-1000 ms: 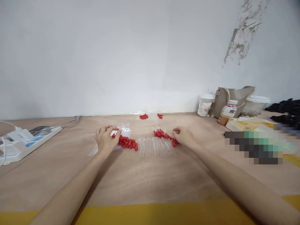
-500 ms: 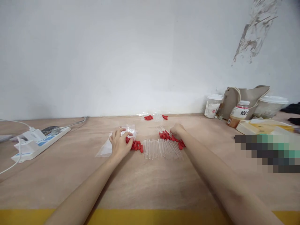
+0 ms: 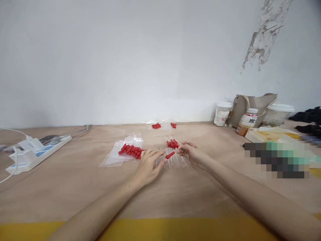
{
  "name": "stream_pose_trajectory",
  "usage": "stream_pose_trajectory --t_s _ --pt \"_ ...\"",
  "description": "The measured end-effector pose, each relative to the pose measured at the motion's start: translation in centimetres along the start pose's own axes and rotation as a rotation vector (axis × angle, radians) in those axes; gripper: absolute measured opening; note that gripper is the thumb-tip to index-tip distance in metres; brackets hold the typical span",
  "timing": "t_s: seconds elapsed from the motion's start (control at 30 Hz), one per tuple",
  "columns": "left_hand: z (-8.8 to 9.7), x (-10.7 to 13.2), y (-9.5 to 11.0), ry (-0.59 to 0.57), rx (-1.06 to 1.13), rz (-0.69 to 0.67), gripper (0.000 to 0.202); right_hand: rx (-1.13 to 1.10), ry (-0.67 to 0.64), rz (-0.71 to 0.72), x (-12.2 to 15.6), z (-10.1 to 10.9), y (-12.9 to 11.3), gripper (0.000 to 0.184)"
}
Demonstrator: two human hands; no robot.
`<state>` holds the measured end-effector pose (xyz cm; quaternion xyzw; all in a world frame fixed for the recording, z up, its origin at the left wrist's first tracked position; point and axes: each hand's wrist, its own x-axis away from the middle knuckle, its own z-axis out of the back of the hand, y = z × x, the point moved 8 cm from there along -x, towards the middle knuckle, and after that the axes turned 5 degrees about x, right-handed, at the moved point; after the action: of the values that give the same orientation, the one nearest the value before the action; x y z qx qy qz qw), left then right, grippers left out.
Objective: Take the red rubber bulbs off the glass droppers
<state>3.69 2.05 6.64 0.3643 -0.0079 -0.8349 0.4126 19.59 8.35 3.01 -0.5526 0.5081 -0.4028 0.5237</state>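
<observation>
My right hand point(image 3: 189, 150) pinches the thin clear tube of a dropper, whose red rubber bulb point(image 3: 170, 155) points down and left. Thumb and fingers of my left hand point(image 3: 151, 164) are apart around the free end of that bulb; whether they touch it I cannot tell. Beneath both hands lies a row of clear tubes point(image 3: 179, 162), partly covered by the left hand. Left of them, a heap of loose red bulbs point(image 3: 130, 150) rests on clear plastic bags point(image 3: 110, 159). Just beyond the right hand is a small pile of tubes fitted with red bulbs point(image 3: 172, 144).
Farther back, a clear bag with red pieces point(image 3: 156, 126) lies by the wall. A white power strip point(image 3: 45, 154) with plugs and cables is at left. Lidded cup point(image 3: 222, 113), bottle point(image 3: 247, 122), grey bag point(image 3: 255, 105) and yellow-white packaging point(image 3: 268, 134) stand at right.
My left hand has moved from the loose bulbs rightward over the tubes. My right hand has come back from the bulbed pile with a dropper in its fingers. The view has shifted slightly.
</observation>
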Motion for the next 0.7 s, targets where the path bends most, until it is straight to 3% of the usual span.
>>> stream_pose_trajectory --t_s 0.1,0.2,0.27,0.33,0.43,0.5,0.6,0.7 --pt "-0.7 0.2 0.7 -0.021 -0.005 0.007 0.025 -0.186 -0.041 -0.027 2.0 -1.1 1.2 0.027" --pt "-0.7 0.3 0.7 0.000 -0.059 -0.033 0.024 -0.067 -0.115 -0.013 2.6 -1.0 1.6 0.027" --pt "-0.7 0.3 0.9 0.008 -0.093 -0.104 0.021 0.231 -0.135 0.140 2.8 -0.7 0.8 0.023" --pt "-0.7 0.4 1.1 0.027 -0.117 -0.175 0.018 0.600 -0.117 0.416 3.6 -1.0 -0.6 0.020" --pt "-0.8 0.9 1.5 0.059 -0.145 -0.270 0.016 1.076 -0.054 0.846 6.0 -2.7 -1.8 0.021" --pt "-0.8 1.4 1.8 0.057 -0.171 -0.341 0.017 1.250 -0.033 1.029 7.4 -3.8 -1.7 0.022" --pt "-0.8 2.1 2.1 0.047 -0.211 -0.413 0.019 1.315 -0.049 1.154 8.5 -4.6 -1.4 0.023" --pt "-0.8 2.4 2.4 0.038 -0.235 -0.442 0.019 1.315 -0.067 1.163 8.6 -4.8 -1.3 0.024"
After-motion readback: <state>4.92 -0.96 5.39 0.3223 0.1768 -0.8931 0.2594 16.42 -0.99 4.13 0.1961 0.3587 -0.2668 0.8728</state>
